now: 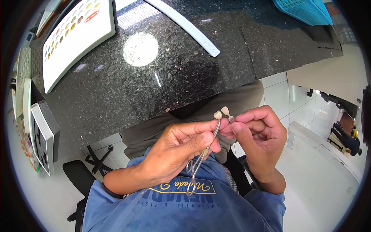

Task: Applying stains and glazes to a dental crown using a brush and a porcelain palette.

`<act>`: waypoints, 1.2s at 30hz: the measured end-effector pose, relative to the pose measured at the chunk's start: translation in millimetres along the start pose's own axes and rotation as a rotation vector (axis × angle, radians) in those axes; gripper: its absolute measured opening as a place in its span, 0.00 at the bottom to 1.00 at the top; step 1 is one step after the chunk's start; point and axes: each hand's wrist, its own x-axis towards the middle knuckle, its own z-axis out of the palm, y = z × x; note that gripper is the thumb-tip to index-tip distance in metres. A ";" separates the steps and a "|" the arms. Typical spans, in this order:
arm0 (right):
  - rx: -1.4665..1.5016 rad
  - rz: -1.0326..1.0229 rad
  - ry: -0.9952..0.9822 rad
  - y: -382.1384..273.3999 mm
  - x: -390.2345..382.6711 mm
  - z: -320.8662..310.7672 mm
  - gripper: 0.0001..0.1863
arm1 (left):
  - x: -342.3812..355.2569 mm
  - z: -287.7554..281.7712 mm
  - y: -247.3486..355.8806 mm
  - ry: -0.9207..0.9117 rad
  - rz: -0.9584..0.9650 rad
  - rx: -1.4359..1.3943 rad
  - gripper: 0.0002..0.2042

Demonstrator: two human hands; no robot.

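My left hand (170,150) is closed around a slim metal clamp with ring handles (197,172), like a hemostat. At the clamp's upper tip sits a small cream-coloured dental crown (218,115). My right hand (266,137) pinches the metal stem of a tooth-shaped shade tab (225,111) between thumb and fingers. Crown and tab are held close side by side, over my lap and just off the near edge of the counter. The clamp's rings hang down in front of my blue shirt. Part of its shaft is hidden behind my left fingers.
The dark speckled counter (174,77) carries a white board with rows of round coloured samples (77,31), a long pale strip (185,25) and a blue basket (305,9). At the left stands a box (46,135), with a black chair (79,174) below. Another person (348,139) is far right.
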 end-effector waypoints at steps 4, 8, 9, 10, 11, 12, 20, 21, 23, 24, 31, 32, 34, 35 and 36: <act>-0.011 0.002 0.012 -1.4 0.3 -0.1 0.06 | 1.5 4.0 3.0 -0.013 0.001 0.006 0.18; -0.026 -0.012 0.016 0.5 0.7 -1.9 0.06 | 4.3 2.0 0.4 0.014 0.009 0.041 0.17; -0.037 -0.012 0.009 0.8 1.3 -3.0 0.06 | 5.2 0.9 -0.1 0.014 0.007 0.039 0.17; -0.046 -0.011 0.001 1.4 1.6 -3.4 0.06 | 6.1 -0.4 -0.2 0.005 0.003 0.038 0.17; -0.045 -0.008 0.001 2.0 1.6 -3.4 0.06 | 6.5 -1.1 -0.2 -0.004 -0.001 0.036 0.17; -0.031 0.000 0.007 2.6 1.6 -3.4 0.07 | 6.7 -0.8 -0.5 -0.002 -0.003 0.034 0.17; 0.002 0.007 0.008 5.3 2.8 -3.4 0.07 | 8.7 -2.4 1.9 0.006 -0.034 0.019 0.17; 0.008 0.016 0.006 5.6 3.5 -2.7 0.07 | 8.5 -2.9 1.4 0.008 -0.034 0.019 0.17; 0.020 0.026 -0.005 6.6 4.3 -0.1 0.07 | 6.7 -4.5 0.4 0.038 -0.025 0.015 0.17; 0.046 0.066 0.002 7.3 4.4 1.8 0.06 | 4.9 -6.7 -0.3 0.046 -0.020 0.017 0.17; 0.064 0.114 -0.065 20.6 7.6 10.2 0.07 | -15.6 -25.5 -3.7 0.259 0.173 0.266 0.15; 0.063 0.105 -0.074 22.0 9.7 12.0 0.07 | -18.7 -29.7 -4.4 0.279 0.204 0.289 0.13; 0.081 0.124 -0.110 23.1 16.2 16.1 0.07 | -22.3 -39.8 -8.8 0.301 0.253 0.284 0.10; 0.030 0.108 -0.157 24.1 19.8 17.5 0.07 | -22.6 -43.9 -10.2 0.314 0.301 0.288 0.09; -0.022 0.091 -0.201 25.2 22.7 19.9 0.07 | -22.5 -48.6 -11.7 0.325 0.348 0.291 0.07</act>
